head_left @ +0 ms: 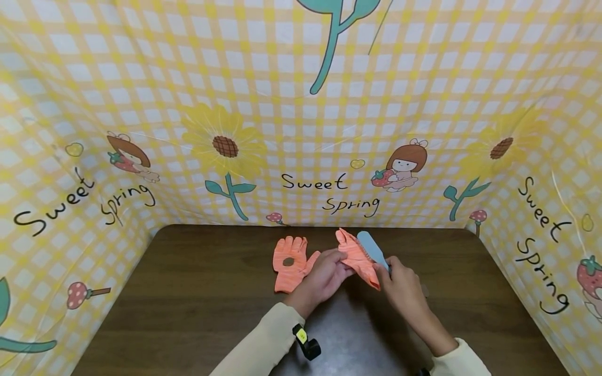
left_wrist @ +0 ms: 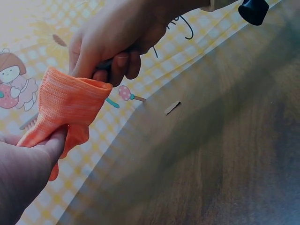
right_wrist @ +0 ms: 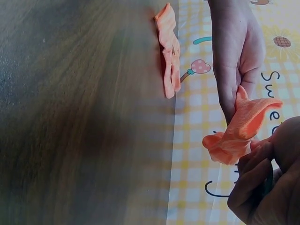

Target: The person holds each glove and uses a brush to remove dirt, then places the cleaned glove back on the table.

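My left hand (head_left: pixel 328 275) pinches an orange knit glove (head_left: pixel 354 257) between thumb and fingers, holding it up above the table. In the left wrist view the glove's open cuff (left_wrist: pixel 77 83) points toward my right hand (head_left: pixel 405 286). That hand grips the handle of a light blue brush (head_left: pixel 371 247), whose bristle side faces the glove and lies along it in the head view. The left wrist view shows only a bit of the bristles behind the glove. A second orange glove (head_left: pixel 284 281) lies on the table left of my hands, with a dark round spot on its palm.
The dark wooden table (head_left: pixel 188 303) is enclosed at the back and sides by yellow checked cloth (head_left: pixel 301 136) with flower prints. A small tan scrap (left_wrist: pixel 172 108) lies on the tabletop near the right side. A black band (head_left: pixel 307 342) sits on my left wrist.
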Action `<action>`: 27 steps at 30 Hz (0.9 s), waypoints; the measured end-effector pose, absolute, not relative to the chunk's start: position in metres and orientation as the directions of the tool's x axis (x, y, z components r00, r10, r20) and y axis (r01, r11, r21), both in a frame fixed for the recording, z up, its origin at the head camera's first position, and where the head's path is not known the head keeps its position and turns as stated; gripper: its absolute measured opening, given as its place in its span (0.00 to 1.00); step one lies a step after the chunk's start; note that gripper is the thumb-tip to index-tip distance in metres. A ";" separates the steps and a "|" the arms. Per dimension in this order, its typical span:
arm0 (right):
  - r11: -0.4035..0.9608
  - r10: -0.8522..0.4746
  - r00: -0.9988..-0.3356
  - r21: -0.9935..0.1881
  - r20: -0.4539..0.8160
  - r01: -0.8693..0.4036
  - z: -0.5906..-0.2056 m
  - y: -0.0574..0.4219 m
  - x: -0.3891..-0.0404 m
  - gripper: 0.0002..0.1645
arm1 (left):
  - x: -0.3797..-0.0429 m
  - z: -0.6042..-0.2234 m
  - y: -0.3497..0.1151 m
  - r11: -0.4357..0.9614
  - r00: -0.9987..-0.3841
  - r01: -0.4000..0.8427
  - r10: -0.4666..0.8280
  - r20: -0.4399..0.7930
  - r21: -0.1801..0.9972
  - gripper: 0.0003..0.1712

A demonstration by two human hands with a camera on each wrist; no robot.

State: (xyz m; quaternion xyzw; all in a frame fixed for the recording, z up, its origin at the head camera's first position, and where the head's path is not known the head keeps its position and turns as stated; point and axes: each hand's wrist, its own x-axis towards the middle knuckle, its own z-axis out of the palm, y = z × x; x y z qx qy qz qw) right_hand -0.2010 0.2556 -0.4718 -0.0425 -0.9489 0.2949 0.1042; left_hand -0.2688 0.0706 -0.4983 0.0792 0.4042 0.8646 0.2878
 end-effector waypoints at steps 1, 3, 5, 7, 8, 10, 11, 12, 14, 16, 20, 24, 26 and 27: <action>0.822 0.148 -0.974 -0.569 0.169 0.026 -0.472 0.256 -0.201 0.21 | -0.269 -0.498 0.071 -0.506 -0.822 -0.434 0.561 -0.097 0.745 0.29; 0.820 0.160 -0.975 -0.571 0.157 0.042 -0.471 0.256 -0.201 0.22 | -0.268 -0.498 0.071 -0.502 -0.822 -0.435 0.561 -0.101 0.748 0.29; 0.815 0.166 -0.975 -0.577 0.147 0.052 -0.471 0.257 -0.201 0.23 | -0.268 -0.497 0.070 -0.497 -0.823 -0.434 0.559 -0.106 0.752 0.29; 0.808 0.164 -0.977 -0.587 0.136 0.054 -0.471 0.258 -0.202 0.24 | -0.268 -0.497 0.070 -0.495 -0.824 -0.430 0.557 -0.104 0.755 0.29; 0.805 0.162 -0.977 -0.591 0.136 0.051 -0.470 0.259 -0.203 0.24 | -0.269 -0.496 0.070 -0.493 -0.824 -0.430 0.557 -0.105 0.756 0.29; 0.801 0.166 -0.976 -0.597 0.144 0.048 -0.470 0.262 -0.204 0.24 | -0.269 -0.496 0.070 -0.497 -0.824 -0.421 0.559 -0.092 0.759 0.29; 0.798 0.171 -0.974 -0.601 0.147 0.049 -0.469 0.264 -0.205 0.23 | -0.270 -0.496 0.070 -0.504 -0.826 -0.417 0.558 -0.084 0.757 0.29; 0.791 0.178 -0.973 -0.610 0.144 0.054 -0.469 0.267 -0.205 0.23 | -0.270 -0.496 0.069 -0.511 -0.827 -0.414 0.557 -0.077 0.753 0.30; 0.774 0.192 -0.972 -0.630 0.133 0.067 -0.467 0.273 -0.205 0.23 | -0.271 -0.495 0.068 -0.528 -0.833 -0.405 0.549 -0.063 0.746 0.31; 0.760 0.193 -0.973 -0.646 0.127 0.066 -0.464 0.277 -0.205 0.23 | -0.273 -0.495 0.065 -0.538 -0.841 -0.396 0.538 -0.059 0.744 0.32; 0.749 0.137 -0.979 -0.663 0.152 0.002 -0.458 0.268 -0.202 0.23 | -0.275 -0.493 0.062 -0.531 -0.845 -0.388 0.531 -0.061 0.753 0.32; 0.765 0.045 -0.981 -0.638 0.189 -0.088 -0.459 0.247 -0.196 0.18 | -0.272 -0.491 0.065 -0.514 -0.827 -0.384 0.562 -0.037 0.767 0.30; 0.777 0.015 -0.981 -0.620 0.193 -0.110 -0.461 0.241 -0.193 0.15 | -0.270 -0.490 0.067 -0.507 -0.819 -0.379 0.573 -0.026 0.774 0.29; 0.781 0.008 -0.982 -0.615 0.191 -0.113 -0.462 0.239 -0.192 0.15 | -0.268 -0.490 0.067 -0.507 -0.818 -0.378 0.574 -0.023 0.775 0.29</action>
